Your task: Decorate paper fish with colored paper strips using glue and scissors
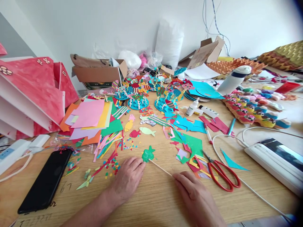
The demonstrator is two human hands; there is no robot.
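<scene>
A small green paper fish (148, 154) lies on the table with a wet-looking, shiny patch on it. My left hand (130, 176) has its fingers together, curled at the fish's lower left edge. Pinched in my right hand (193, 189) is a thin wooden stick (162, 168), whose far end touches the fish near its lower side. Just beyond are a pale green paper fish (148, 130), a red one (134, 133) and a yellow one (128, 125). Red-handled scissors (223, 175) rest to the right of my right hand.
Paper scraps (189, 145) and coloured sheets (88, 115) flank the work spot. A black phone (44, 181) lies left. Behind are blue fish ornaments (138, 102), a white glue bottle (192, 107) and a cardboard box (99, 74). A white cable (258, 192) runs along the right.
</scene>
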